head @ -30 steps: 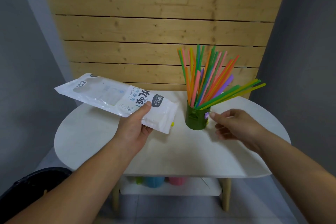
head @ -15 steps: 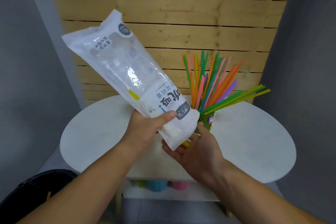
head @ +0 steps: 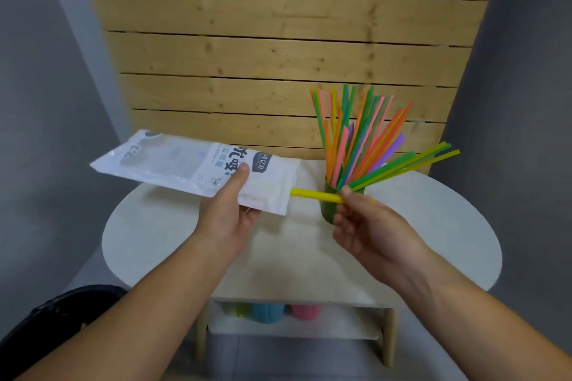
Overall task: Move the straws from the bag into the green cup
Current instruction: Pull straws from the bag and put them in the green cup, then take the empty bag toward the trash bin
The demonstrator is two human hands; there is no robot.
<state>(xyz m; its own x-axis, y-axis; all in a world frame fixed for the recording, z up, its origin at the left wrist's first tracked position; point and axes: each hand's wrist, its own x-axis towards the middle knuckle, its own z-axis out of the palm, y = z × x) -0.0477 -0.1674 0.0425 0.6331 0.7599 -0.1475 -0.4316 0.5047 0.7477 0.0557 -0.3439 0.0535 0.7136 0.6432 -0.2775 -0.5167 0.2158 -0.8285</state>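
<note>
Two bare forearms reach forward from the bottom of the view over a white oval tabletop (head: 433,235). The left hand (head: 226,216) holds a white plastic bag (head: 192,167) above the tabletop's left side, thumb pressed on top and the other digits hidden beneath; the bag lies nearly level, its open end pointing right. The right hand (head: 368,226) has its grip pinched on a yellow straw (head: 315,195), thumb tip on top of it near its right end. The straw runs almost level from the bag's mouth to that hand, its left end at the bag's opening; how far it reaches inside cannot be told. Just behind the right hand stands the green cup (head: 329,210) on the tabletop, partly covered by the fingers. It is packed with a fan of colored straws (head: 362,139), green, orange, pink, purple and yellow, some upright and several leaning low to the right. Below the tabletop a shelf carries blurred blue and pink cups. Behind everything rises a wall of pale wooden planks (head: 278,49), flanked by gray walls.
</note>
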